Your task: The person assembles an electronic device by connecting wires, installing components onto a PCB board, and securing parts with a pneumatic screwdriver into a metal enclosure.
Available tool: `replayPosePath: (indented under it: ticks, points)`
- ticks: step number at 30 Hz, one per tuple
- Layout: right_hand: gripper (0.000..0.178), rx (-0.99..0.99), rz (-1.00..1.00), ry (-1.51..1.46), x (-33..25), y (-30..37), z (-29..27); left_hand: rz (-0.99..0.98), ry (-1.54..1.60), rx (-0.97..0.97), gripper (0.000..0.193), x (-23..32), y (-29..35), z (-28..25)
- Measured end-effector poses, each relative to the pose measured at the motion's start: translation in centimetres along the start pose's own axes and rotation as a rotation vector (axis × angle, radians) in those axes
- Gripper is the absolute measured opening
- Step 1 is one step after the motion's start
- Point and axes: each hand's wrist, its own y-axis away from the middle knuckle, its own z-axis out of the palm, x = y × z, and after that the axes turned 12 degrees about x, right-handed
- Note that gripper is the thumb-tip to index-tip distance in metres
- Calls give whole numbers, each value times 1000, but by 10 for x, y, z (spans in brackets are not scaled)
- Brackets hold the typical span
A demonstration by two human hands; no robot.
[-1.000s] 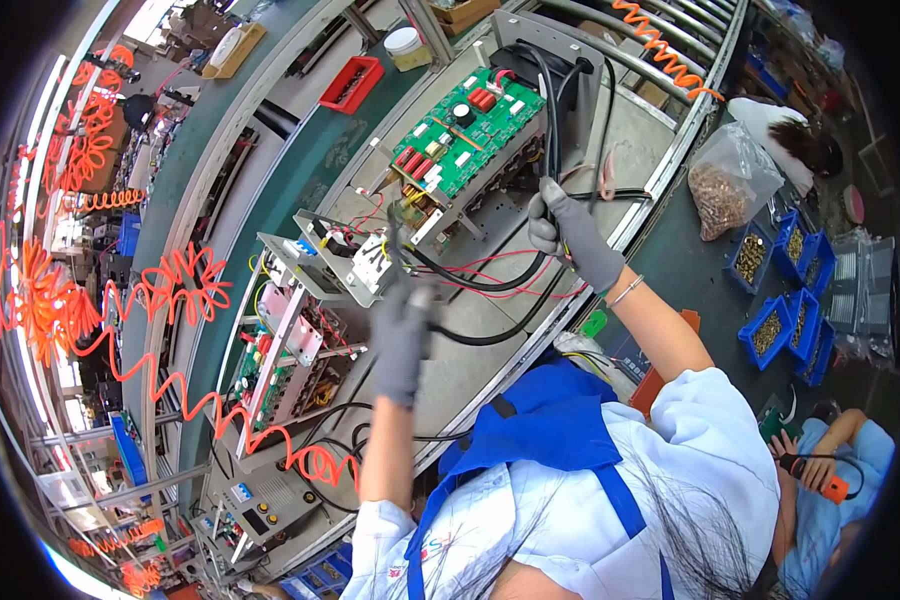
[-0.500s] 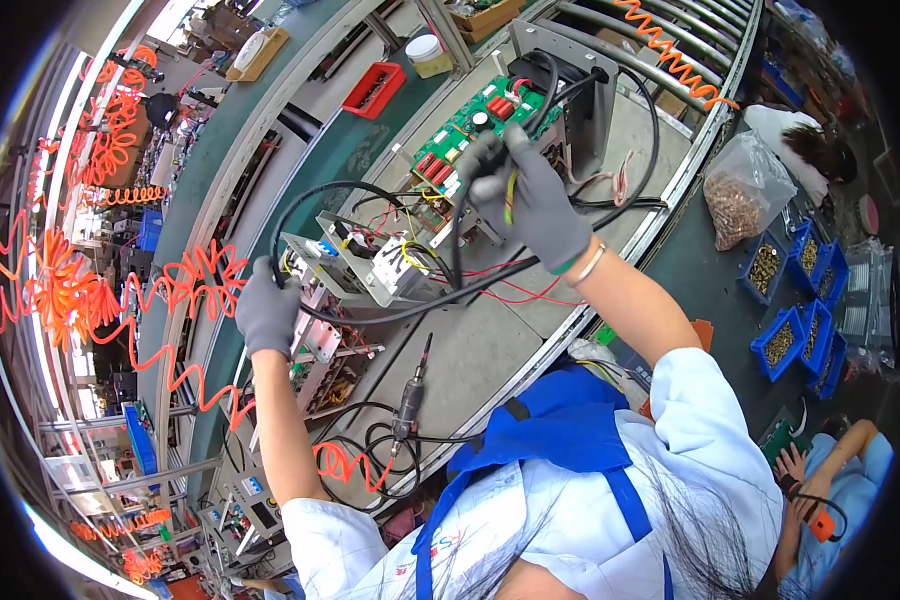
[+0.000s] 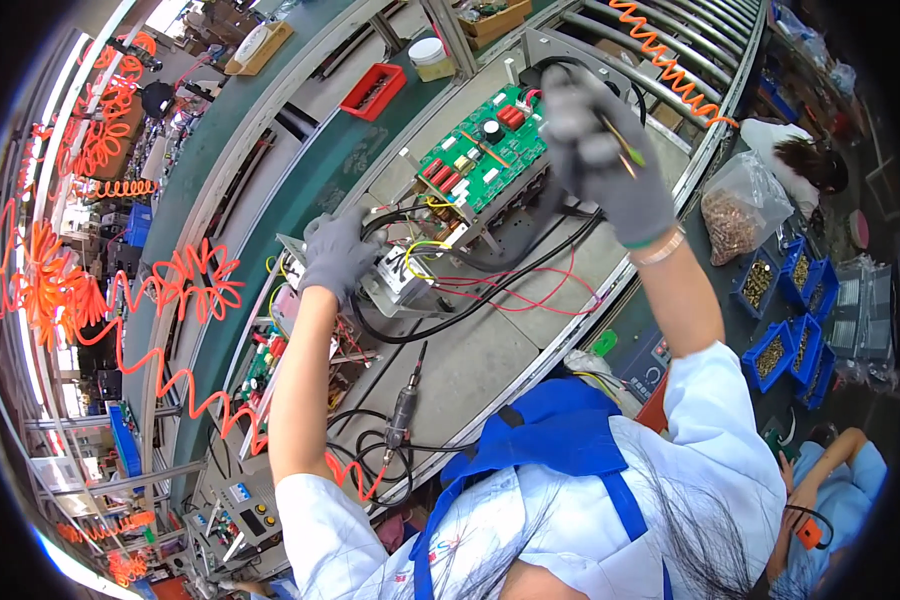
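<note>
My right hand, in a grey glove and blurred by motion, is closed round a black cable beside the right end of the green circuit board. A thin yellow-green wire sticks out from its fingers. On the left, my gloved left hand is bent round a loop of the black cable, over a metal bracket assembly; its fingertips are partly hidden among wires. The board carries red and black components and rests on an open metal chassis. Thin red wires trail across the bench from the assembly.
A power screwdriver lies near me by coiled black cord. Beyond the chassis stand a red tray and a white-lidded tub. Blue bins of small metal parts and a bag sit right. Orange coiled hoses hang left.
My right hand has moved right and away from me with the cable, uncovering more of the circuit board. My left hand has shifted right and away, onto the bracket assembly.
</note>
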Motion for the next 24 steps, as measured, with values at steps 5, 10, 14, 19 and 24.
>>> replayPosePath:
  ticks: [5, 10, 14, 19, 24]
  points:
    - [31, 398, 417, 420, -63, 61, -7, -13, -58, -29, 21, -7, -18, 22]
    - [29, 630, 404, 819, -63, 83, -52, -277, -187, -216, 26, -6, -61, -3]
    - [29, 566, 416, 784, -43, 79, -72, -26, 9, -312, 28, 26, -52, -13]
    - [32, 589, 322, 941, -24, 50, -84, -71, -272, -319, 28, 13, -66, 1]
    - [28, 634, 206, 841, -6, 42, -74, -198, -602, -434, 23, -5, -94, 43]
